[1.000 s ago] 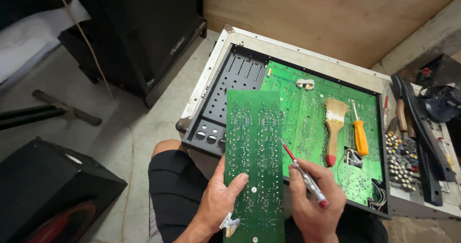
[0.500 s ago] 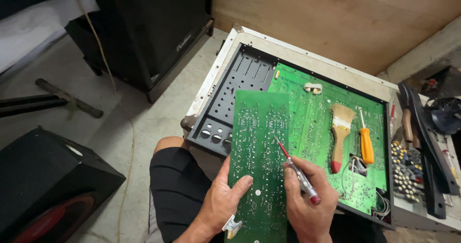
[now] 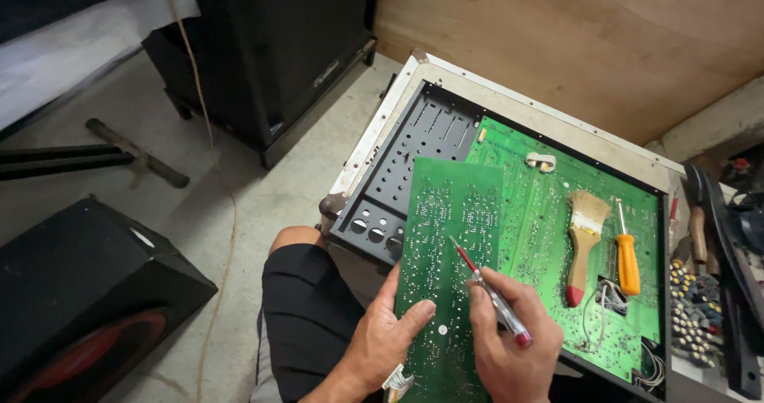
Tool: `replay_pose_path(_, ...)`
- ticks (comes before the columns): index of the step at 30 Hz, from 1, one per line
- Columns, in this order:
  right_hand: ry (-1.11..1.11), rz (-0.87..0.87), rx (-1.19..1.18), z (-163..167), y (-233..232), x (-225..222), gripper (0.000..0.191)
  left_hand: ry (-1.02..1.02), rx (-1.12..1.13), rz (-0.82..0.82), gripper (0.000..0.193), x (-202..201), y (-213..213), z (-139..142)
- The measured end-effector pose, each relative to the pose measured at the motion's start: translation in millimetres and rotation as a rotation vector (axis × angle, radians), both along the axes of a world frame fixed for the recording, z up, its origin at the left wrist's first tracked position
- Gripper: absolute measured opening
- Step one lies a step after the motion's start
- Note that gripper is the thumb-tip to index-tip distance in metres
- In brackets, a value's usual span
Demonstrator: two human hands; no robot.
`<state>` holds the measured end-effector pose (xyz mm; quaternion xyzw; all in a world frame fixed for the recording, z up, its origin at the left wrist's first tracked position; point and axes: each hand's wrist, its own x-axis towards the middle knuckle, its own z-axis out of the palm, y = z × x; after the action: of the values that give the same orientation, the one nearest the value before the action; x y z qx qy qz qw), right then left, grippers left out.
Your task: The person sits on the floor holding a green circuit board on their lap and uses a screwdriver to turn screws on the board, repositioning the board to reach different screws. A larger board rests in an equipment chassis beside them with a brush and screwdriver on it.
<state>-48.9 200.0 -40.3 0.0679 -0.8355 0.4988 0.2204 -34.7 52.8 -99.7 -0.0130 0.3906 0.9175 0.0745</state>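
The open metal chassis (image 3: 398, 172) holds a large green board (image 3: 549, 236). At 7 o'clock of it, the left hand (image 3: 382, 343) grips a loose circuit board (image 3: 450, 268). The right hand (image 3: 509, 343) is closed around a red-tipped probe (image 3: 489, 295) touching this board.

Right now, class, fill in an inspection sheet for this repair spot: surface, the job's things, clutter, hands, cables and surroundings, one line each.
Surface: bare concrete floor; open metal chassis resting on it.
Job's things: loose green circuit board, solder side up; red-tipped probe tool touching it.
Clutter: paintbrush and orange screwdriver lying on the larger green board in the chassis; heap of small knobs at right.
Hands: left hand grips the loose board's edge; right hand holds the probe like a pen.
Cables: thin cord across the floor; white wires on the larger board.
Surroundings: black speaker cabinets, wooden panel.
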Motion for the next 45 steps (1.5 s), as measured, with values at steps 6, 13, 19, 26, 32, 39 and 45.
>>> replay_pose_path(6, -0.020, 0.006, -0.024, 0, -4, -4, 0.022, 0.000, -0.035, 0.008, 0.067, 0, 0, 2)
replay_pose_path(13, 0.028, -0.026, 0.070, 5, -8, -8, 0.022, -0.007, -0.074, 0.011, 0.068, 0, -1, 1)
replay_pose_path(19, 0.080, -0.034, 0.112, 9, -13, -18, 0.022, -0.023, 0.042, 0.007, 0.071, -2, 2, -7)
replay_pose_path(26, 0.076, -0.062, -0.035, 9, -10, -21, 0.023, 0.005, 0.050, 0.018, 0.073, -2, 3, -10)
replay_pose_path(32, 0.050, -0.026, -0.031, -2, 13, -23, 0.028, -0.045, -0.011, 0.009, 0.072, -3, 3, -9)
replay_pose_path(39, 0.021, -0.208, -0.122, -29, 67, -23, 0.023, -0.072, -0.074, 0.016, 0.069, -6, 0, -12)
replay_pose_path(45, -0.044, -0.274, -0.132, -37, 71, -21, 0.022, -0.051, -0.023, -0.012, 0.063, -7, -8, -8)
